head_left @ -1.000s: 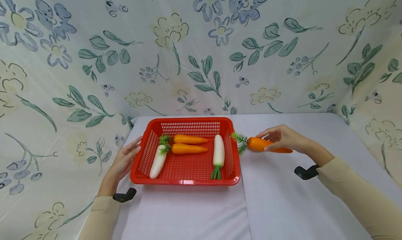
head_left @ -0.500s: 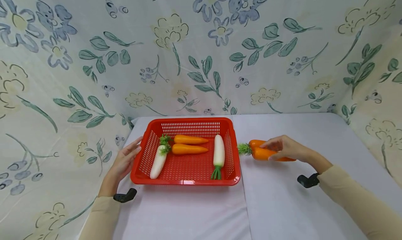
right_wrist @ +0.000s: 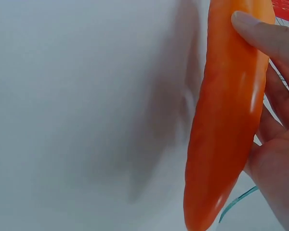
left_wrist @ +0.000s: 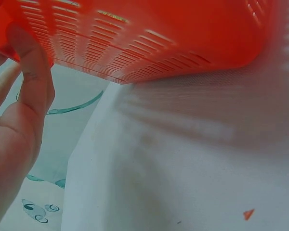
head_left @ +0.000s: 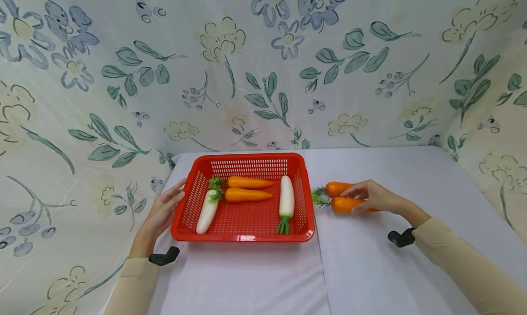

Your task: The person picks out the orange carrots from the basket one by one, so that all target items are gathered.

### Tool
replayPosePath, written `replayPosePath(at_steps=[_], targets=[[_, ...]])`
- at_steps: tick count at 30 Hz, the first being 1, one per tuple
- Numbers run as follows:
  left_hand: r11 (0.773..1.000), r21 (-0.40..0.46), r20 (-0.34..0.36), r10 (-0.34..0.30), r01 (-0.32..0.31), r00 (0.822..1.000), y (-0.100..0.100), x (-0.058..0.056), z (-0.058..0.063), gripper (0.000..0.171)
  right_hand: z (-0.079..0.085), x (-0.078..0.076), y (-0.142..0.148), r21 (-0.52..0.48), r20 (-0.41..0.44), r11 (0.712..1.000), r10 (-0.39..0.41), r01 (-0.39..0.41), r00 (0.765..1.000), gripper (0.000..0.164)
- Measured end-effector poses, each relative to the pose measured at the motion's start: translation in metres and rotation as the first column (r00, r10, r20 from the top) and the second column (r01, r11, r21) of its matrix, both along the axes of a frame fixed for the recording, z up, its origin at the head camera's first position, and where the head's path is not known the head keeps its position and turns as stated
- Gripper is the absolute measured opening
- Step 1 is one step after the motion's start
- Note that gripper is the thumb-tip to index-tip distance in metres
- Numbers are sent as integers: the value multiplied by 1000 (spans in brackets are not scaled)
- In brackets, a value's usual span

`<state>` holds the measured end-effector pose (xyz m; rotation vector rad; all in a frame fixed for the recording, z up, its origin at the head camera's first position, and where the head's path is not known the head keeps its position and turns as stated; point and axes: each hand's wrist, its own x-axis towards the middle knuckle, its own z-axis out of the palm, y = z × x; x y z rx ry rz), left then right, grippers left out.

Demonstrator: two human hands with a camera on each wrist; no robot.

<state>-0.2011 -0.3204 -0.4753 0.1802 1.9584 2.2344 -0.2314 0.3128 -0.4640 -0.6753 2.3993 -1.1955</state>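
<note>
My right hand (head_left: 374,198) pinches an orange carrot (head_left: 342,204) by its body, thumb on one side and fingers on the other, low over the white table to the right of the basket. In the right wrist view the held carrot (right_wrist: 226,115) points its narrow tip down the picture. Right behind it lies another carrot (head_left: 335,188), partly covered by the hand. On the far left, my left hand (head_left: 159,212) touches the outer left side of a red plastic basket (head_left: 243,238) with fairly straight fingers; the left wrist view has those fingers (left_wrist: 33,72) against the basket wall.
Inside the basket lie two carrots, one behind (head_left: 249,182) and one in front (head_left: 248,195), a white radish (head_left: 207,213) at the left and another white radish (head_left: 286,198) at the right. Floral cloth (head_left: 263,77) hangs behind the white table (head_left: 391,269).
My right hand has brought its carrot down and towards me, beside the other carrot, which was hidden one second ago. The left hand and basket stay put.
</note>
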Motion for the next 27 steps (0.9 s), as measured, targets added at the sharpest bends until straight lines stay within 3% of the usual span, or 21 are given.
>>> replayPosePath(at_steps=[12, 27], targets=[[1000, -12, 21, 15, -15, 1000, -1, 0, 0, 54, -13, 1, -6, 27, -24, 999, -20, 20, 1000, 40], [1000, 2, 10, 8, -8, 1000, -1, 0, -1, 53, -16, 1, -4, 44, -45, 998, -40, 42, 998, 39]])
